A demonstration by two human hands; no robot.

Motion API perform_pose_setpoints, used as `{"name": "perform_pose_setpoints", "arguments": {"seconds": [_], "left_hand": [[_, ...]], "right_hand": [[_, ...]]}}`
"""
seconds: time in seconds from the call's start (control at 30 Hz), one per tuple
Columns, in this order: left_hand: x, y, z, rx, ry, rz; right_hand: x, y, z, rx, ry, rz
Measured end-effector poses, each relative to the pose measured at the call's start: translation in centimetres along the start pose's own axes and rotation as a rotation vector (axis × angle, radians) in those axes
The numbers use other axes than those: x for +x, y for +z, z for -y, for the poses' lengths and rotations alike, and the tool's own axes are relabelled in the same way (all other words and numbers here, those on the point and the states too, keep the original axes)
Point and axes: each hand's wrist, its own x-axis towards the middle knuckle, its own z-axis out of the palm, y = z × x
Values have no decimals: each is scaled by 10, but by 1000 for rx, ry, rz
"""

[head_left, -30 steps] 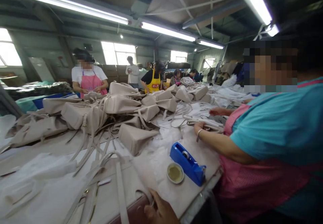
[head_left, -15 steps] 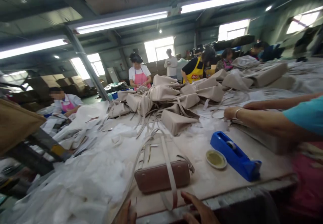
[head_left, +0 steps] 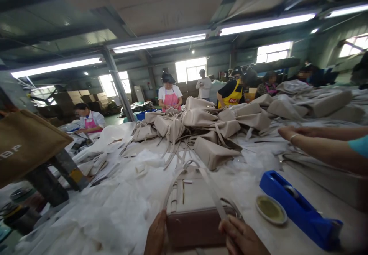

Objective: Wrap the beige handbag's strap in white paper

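Head view, right fingers (head_left: 233, 227) closed round pale strap (head_left: 215, 193), left fingers (head_left: 161, 221) against handbag (head_left: 198, 227), grip unclear.

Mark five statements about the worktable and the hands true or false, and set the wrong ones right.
1. The blue tape dispenser sits to the right of the round dish in the picture. True.
2. The right hand is on the tape dispenser. False: it grips a strap of the nearest bag.
3. The left hand is at the left side of that bag, by its reddish-brown part. True.
4. The heap of bags farther back is bright red. False: it is greyish beige.
5. Beyond the heap, a person wears a yellow apron. True.
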Motion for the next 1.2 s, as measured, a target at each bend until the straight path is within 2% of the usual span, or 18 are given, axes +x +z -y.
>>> {"name": "perform_pose_setpoints", "arguments": {"seconds": [0.07,0.13,0.2,0.27,0.37,0.53,0.63,0.7,0.8,0.87,0.93,1.0,1.07,1.2], "left_hand": [[15,2,-15,71,55,-20],[29,7,-29,164,75,-16],[43,13,-38,288,64,5],[55,19,-40,432,62,26],[66,25,-34,560,48,48],[70,26,-23,537,103,70],[68,26,-27,487,132,79],[67,27,-31,460,109,71],[66,27,-33,449,54,19],[65,27,-33,426,55,4],[62,26,-32,382,55,-3],[58,26,-32,341,37,-23],[54,27,-33,315,6,-50],[50,29,-33,276,-33,-101]], "right_hand": [[6,1,32,92,52,-15],[9,8,76,205,45,24],[13,14,118,301,-6,123],[23,16,149,314,-57,226],[51,10,171,232,-117,280],[107,8,203,181,-277,240],[150,15,230,58,-464,159],[186,14,236,-55,-533,10],[236,1,212,-199,-444,-240],[256,-16,177,-278,-311,-310],[259,-35,134,-384,-162,-339],[246,-56,96,-515,-70,-344],[219,-77,67,-638,-47,-313],[137,-101,36,-774,-34,-203]]}}
